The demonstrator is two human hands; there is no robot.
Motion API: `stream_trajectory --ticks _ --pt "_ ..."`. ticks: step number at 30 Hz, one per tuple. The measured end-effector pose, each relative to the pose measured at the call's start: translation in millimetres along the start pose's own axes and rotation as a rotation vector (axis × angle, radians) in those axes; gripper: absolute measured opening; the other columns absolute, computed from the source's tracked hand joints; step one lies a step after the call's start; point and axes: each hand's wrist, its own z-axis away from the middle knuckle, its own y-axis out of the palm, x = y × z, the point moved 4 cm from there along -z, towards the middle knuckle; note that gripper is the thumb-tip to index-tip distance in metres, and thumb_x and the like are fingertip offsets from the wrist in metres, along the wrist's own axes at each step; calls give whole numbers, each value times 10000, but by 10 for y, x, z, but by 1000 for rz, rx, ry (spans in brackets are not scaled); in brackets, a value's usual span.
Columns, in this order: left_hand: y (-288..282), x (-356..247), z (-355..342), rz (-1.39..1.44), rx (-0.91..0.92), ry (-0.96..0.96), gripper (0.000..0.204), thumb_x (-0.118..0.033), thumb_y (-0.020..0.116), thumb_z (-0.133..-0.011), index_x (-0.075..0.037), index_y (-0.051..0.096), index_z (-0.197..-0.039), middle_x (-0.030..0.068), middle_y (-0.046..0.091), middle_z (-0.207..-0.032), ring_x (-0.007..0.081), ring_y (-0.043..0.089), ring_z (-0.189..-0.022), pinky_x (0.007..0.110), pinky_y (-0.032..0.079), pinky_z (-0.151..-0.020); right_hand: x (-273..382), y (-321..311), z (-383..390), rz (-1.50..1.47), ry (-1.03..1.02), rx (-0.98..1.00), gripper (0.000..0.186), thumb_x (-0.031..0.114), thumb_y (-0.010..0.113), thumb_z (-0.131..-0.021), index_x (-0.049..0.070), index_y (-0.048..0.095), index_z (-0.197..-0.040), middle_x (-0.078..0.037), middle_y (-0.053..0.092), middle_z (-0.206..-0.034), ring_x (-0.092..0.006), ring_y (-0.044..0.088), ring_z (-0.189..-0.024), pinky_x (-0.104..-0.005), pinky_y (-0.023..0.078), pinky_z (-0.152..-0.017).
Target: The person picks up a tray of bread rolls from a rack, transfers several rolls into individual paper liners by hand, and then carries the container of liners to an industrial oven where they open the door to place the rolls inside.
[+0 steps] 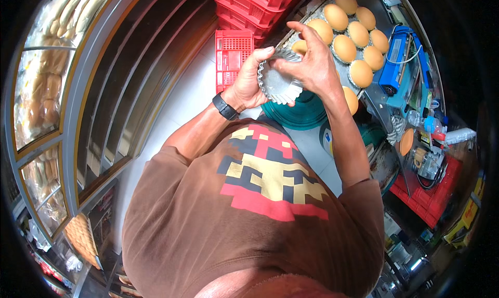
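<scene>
Metal fluted bakeware btwn L+R hands

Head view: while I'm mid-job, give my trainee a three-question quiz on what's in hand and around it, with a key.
1. Where in the picture do most of the round, golden-brown buns lie from the fluted silver metal mould?
A) To its left
B) To its right
C) Directly below it

2. On which of the person's wrists is the black, watch-like band?

3. True or false: the left hand and the right hand both touch the mould.

Key:
1. B
2. The left wrist.
3. True: the left hand holds it from the left side, and the right thumb reaches in over it.
</scene>
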Motion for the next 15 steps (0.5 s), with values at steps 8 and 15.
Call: stream_trajectory --ticks 8,15 --pt "59 29 17 14 -3 -26 606 -533 501 -947 -27 530 -1278 174 643 -1159 350 695 -956 547 621 -672 -237 -230 279 -156 224 3 449 152 796 -739 -24 670 -1133 -126 685 -1028 -189 669 -954 -312 540 -822" --pt "32 131 -9 -27 -64 -42 568 -506 496 -970 -24 534 -1267 155 649 -1130 323 704 -952 537 627 -658 -283 -143 376 -228 278 24 220 49 696 -768 -8 701 -981 -85 677 -756 -109 637 -594 -269 522 -542"
